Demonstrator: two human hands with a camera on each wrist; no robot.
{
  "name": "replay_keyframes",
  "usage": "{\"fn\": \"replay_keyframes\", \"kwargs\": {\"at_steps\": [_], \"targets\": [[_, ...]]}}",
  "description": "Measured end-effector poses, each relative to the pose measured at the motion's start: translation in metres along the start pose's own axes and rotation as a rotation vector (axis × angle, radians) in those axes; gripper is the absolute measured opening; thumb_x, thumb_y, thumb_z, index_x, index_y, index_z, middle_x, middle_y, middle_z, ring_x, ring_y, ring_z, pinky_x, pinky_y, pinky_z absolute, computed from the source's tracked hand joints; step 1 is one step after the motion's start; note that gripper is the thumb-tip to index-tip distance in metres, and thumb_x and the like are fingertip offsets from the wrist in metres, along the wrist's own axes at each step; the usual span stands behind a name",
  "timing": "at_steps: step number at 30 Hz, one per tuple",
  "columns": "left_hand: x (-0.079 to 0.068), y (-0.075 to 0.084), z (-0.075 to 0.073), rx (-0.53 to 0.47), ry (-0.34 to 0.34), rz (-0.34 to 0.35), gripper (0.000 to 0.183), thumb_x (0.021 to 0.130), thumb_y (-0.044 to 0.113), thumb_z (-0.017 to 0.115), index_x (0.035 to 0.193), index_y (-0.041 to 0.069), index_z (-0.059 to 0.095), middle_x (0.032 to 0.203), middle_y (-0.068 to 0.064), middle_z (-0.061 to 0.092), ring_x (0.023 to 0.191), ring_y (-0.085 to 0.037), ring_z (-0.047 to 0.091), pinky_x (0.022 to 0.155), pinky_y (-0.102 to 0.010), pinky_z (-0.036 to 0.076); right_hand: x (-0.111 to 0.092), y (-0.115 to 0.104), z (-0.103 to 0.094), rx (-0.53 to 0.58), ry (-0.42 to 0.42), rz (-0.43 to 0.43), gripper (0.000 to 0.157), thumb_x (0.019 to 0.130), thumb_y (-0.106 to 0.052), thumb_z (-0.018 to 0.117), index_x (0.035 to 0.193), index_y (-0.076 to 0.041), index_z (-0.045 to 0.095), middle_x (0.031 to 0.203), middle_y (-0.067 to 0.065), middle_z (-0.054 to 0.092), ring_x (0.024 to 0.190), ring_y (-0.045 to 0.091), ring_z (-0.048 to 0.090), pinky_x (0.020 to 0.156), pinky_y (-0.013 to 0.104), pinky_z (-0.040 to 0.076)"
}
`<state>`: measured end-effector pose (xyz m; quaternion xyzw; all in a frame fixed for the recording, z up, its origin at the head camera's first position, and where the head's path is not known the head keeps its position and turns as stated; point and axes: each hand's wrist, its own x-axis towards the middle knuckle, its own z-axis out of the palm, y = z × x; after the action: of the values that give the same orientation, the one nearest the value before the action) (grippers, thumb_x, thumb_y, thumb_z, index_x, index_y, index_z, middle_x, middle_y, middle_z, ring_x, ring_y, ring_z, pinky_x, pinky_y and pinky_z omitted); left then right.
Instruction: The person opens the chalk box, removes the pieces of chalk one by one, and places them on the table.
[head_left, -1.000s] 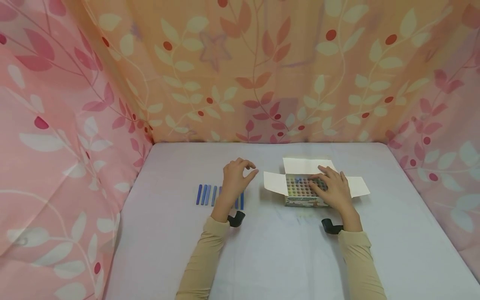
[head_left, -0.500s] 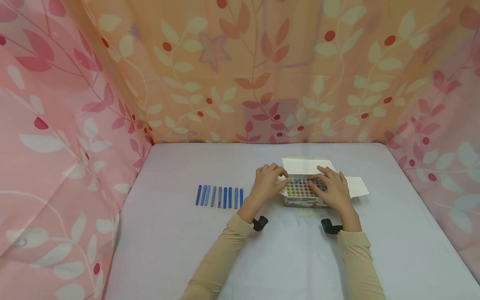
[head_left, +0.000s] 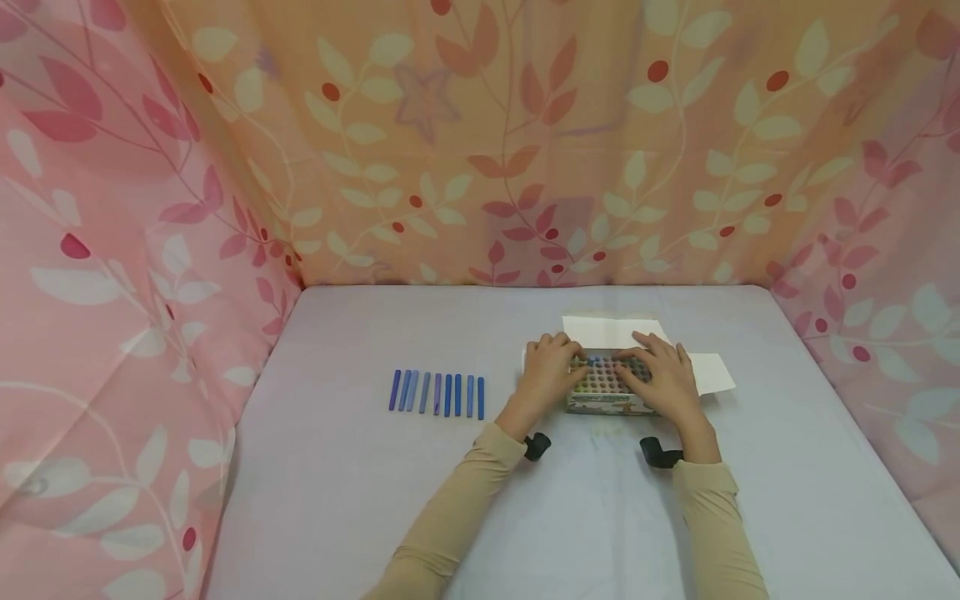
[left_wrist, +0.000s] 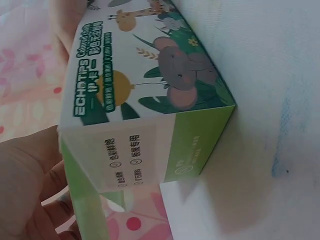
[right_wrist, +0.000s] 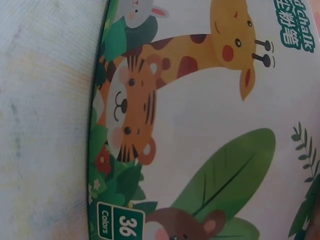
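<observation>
An open box [head_left: 611,405] of coloured chalks stands on the table in the head view, chalk ends facing up. My left hand [head_left: 547,375] is over its left side, thumb and index finger apart near a blue chalk [head_left: 592,362] among the others. On the box's right part rests my right hand [head_left: 663,375], its fingers bent over the chalks and hiding some. In the left wrist view the left hand [left_wrist: 30,185] is beside the printed box [left_wrist: 145,85], partly behind a flap. The right wrist view shows only the box front [right_wrist: 200,115], with animal drawings.
Several blue and purple chalk sticks [head_left: 457,395] lie in a row on the white tabletop [head_left: 337,500], left of the box. White box flaps [head_left: 611,331] spread at the back and right [head_left: 712,373]. Floral curtains [head_left: 450,167] enclose the table at the back and sides.
My left hand has moved right, from over the row of chalk sticks to the left side of the box. The right hand has stayed on the box.
</observation>
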<state>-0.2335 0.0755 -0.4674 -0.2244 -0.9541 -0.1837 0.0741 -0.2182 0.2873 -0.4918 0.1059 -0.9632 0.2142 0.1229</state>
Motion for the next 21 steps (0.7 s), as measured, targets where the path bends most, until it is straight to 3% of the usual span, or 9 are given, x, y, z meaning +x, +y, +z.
{"fn": "replay_keyframes", "kwargs": {"at_steps": [9, 17, 21], "targets": [[0.007, 0.003, 0.013, 0.048, 0.067, -0.030, 0.021, 0.087, 0.046, 0.060, 0.094, 0.029, 0.068, 0.090, 0.010, 0.056, 0.083, -0.011, 0.047, 0.083, -0.035, 0.037, 0.000, -0.001, -0.001, 0.014, -0.004, -0.006, 0.032, 0.083, -0.042, 0.066, 0.105, -0.020, 0.066, 0.141, 0.017, 0.040, 0.132, 0.043, 0.028, 0.104, 0.065, 0.007], [0.009, 0.006, 0.015, 0.039, 0.142, -0.041, 0.014, 0.085, 0.041, 0.062, 0.089, 0.028, 0.068, 0.087, 0.012, 0.057, 0.080, -0.010, 0.049, 0.081, -0.035, 0.038, 0.001, -0.002, -0.001, 0.013, -0.018, 0.008, 0.033, 0.082, -0.043, 0.066, 0.105, -0.019, 0.066, 0.141, 0.017, 0.039, 0.132, 0.043, 0.027, 0.105, 0.065, 0.005], [0.010, 0.006, 0.016, -0.002, 0.211, -0.044, 0.013, 0.084, 0.039, 0.062, 0.089, 0.027, 0.065, 0.084, 0.012, 0.056, 0.077, -0.009, 0.050, 0.079, -0.034, 0.041, 0.001, -0.002, -0.001, 0.020, -0.016, 0.001, 0.033, 0.082, -0.043, 0.067, 0.104, -0.019, 0.066, 0.141, 0.017, 0.039, 0.132, 0.043, 0.027, 0.105, 0.066, 0.004]]}}
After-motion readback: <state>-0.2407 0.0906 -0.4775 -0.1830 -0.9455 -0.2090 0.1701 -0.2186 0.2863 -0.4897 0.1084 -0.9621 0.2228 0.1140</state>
